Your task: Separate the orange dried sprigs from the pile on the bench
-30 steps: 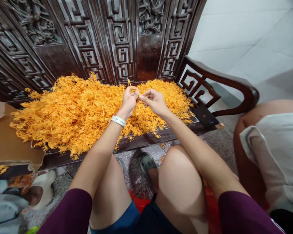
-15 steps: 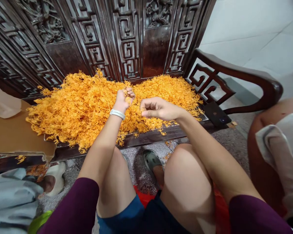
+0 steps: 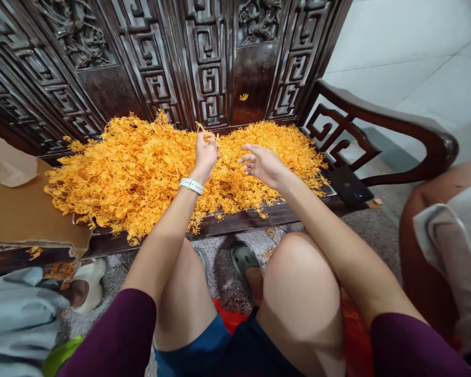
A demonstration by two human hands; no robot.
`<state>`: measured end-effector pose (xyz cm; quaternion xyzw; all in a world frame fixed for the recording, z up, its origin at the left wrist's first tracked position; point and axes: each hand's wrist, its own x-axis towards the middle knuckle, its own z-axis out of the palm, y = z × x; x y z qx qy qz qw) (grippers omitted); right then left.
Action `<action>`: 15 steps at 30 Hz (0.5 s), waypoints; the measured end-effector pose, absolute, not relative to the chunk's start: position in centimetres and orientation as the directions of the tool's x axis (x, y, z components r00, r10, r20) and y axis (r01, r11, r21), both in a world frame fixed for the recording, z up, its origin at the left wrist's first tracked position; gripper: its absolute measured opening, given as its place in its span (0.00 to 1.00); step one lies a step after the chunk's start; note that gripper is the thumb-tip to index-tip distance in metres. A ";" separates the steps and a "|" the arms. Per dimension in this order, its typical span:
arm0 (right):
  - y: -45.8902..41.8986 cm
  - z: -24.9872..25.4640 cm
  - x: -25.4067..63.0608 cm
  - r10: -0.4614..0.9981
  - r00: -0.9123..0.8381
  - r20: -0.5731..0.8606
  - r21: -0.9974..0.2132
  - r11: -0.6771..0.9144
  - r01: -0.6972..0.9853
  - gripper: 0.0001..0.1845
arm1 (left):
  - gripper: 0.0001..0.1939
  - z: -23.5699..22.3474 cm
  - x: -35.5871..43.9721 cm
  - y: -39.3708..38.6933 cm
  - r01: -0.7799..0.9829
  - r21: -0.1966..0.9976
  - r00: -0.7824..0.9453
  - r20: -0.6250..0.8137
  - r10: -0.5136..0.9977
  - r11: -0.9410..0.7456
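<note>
Head camera, items I log: left hand (image 3: 206, 153), fingers curled, pinching an orange strand (image 3: 200, 127); right hand (image 3: 262, 165), fingers loosely spread, over the orange pile (image 3: 129, 170); pile, heaped along the wooden bench (image 3: 235, 221); one loose orange piece (image 3: 244, 97) before the backrest (image 3: 252, 70), contact unclear to me; dark phone (image 3: 347, 186) near the armrest (image 3: 400, 118).
</note>
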<state>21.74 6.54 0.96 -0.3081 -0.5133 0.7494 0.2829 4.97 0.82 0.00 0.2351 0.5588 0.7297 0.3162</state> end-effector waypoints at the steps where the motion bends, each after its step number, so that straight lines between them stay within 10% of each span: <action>1: 6.1 0.8 21.5 0.713 -0.684 -0.157 -0.973 -0.228 -0.015 0.17 | 0.07 -0.1 5.4 0.9 -0.175 0.965 -0.687 0.024 0.726 -0.198; 11: 4.4 -0.1 19.7 0.623 -0.745 0.239 -0.953 0.296 -0.058 0.17 | 0.11 1.0 7.6 0.9 -0.433 0.875 -0.646 -0.135 0.752 -0.215; 15: 3.8 1.1 20.1 0.449 -0.791 0.416 -0.688 0.724 0.050 0.07 | 0.13 1.2 7.3 1.7 -0.637 0.721 -0.572 -0.203 0.795 -0.274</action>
